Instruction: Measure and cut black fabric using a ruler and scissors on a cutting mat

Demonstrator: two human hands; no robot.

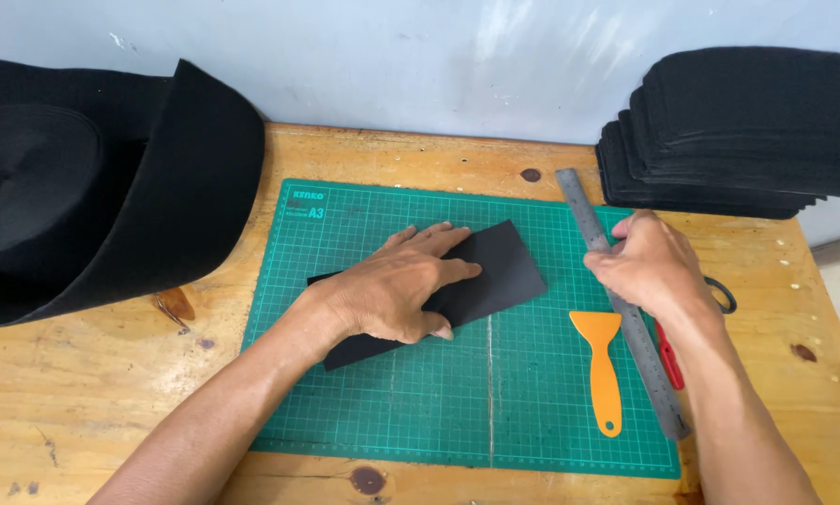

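Head view shows the left hand (397, 285) pressed flat, fingers spread, on a black sheet (495, 271) lying tilted on the green mat (420, 402). Right of it, the right hand (646, 266) closes its fingers on a steel ruler (644, 355) that runs along the mat's right side, with an orange scraper (602, 369) just left of it. Far right sits a black stack (738, 131); far left, black fabric (102, 187).

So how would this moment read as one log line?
left hand: flat on black sheet | right hand: on metal ruler | green cutting mat | orange scraper untouched
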